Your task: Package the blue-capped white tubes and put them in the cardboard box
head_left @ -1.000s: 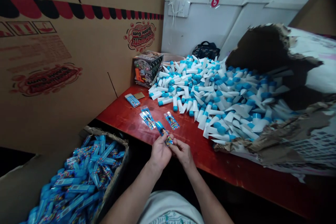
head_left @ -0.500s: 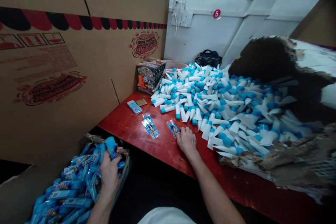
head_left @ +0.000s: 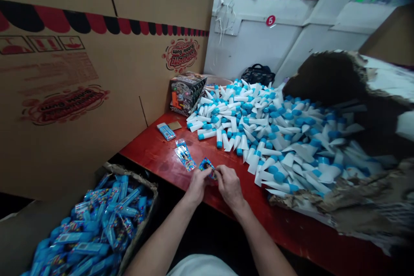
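Note:
A small blue printed plastic sleeve (head_left: 205,164) is pinched between the fingertips of my left hand (head_left: 197,186) and my right hand (head_left: 229,184), just over the front of the red table (head_left: 152,148). My fingers hide its lower end. Just behind my left hand lie a few loose shiny sleeves (head_left: 184,155). Farther back is a banded stack of blue sleeves (head_left: 166,132). To the right of my hands spreads a big heap of white tubes with blue caps (head_left: 239,114). Below on the left, a carton (head_left: 152,181) holds many blue tubes in printed sleeves (head_left: 93,226).
A tall cardboard box (head_left: 126,69) walls off the left side. A torn carton (head_left: 323,69) spills tubes on the right. At the back stand a dark printed box (head_left: 184,95), a pink basin (head_left: 220,81) and a dark bag (head_left: 258,74).
My left hand has left a blue-capped tube in the carton and come to the table. It now meets my right hand at the sleeve, which has shifted slightly toward me.

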A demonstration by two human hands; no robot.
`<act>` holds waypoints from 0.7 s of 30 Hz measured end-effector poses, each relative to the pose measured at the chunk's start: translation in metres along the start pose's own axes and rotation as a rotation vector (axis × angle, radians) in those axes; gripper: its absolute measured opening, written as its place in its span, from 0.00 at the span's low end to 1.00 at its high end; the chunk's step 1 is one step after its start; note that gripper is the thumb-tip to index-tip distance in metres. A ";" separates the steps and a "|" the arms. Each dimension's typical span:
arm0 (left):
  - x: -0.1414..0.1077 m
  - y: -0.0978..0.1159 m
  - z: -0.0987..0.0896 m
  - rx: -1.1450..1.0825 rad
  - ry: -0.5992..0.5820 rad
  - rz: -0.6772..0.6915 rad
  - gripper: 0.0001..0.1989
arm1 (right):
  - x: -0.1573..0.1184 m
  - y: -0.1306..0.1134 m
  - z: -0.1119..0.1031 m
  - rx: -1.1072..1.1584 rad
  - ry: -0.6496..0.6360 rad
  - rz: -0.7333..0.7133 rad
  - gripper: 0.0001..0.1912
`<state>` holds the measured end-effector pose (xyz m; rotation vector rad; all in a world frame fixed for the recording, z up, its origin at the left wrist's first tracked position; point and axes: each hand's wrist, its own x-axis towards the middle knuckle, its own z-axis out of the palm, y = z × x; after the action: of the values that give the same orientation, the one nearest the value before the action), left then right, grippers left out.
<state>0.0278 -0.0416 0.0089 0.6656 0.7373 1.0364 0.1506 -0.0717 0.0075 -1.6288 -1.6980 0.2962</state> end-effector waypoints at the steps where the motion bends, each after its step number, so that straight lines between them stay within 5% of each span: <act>1: 0.006 -0.005 0.006 -0.058 -0.004 0.015 0.09 | -0.002 -0.001 -0.003 0.088 0.003 0.051 0.10; 6: 0.015 -0.019 0.011 -0.139 0.053 0.122 0.09 | -0.001 0.016 0.000 0.529 -0.109 0.306 0.14; 12: 0.016 -0.018 -0.002 -0.008 0.103 0.167 0.11 | 0.004 0.022 0.026 0.711 -0.141 0.408 0.24; 18: 0.037 -0.006 -0.011 -0.178 0.331 0.153 0.15 | 0.036 0.001 0.024 0.578 -0.375 0.170 0.23; 21: 0.036 -0.006 -0.014 -0.299 0.417 0.092 0.18 | 0.072 0.014 0.009 0.338 -0.180 0.062 0.19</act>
<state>0.0313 -0.0087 -0.0120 0.2258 0.8920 1.3598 0.1622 0.0003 0.0176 -1.4379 -1.6241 0.7380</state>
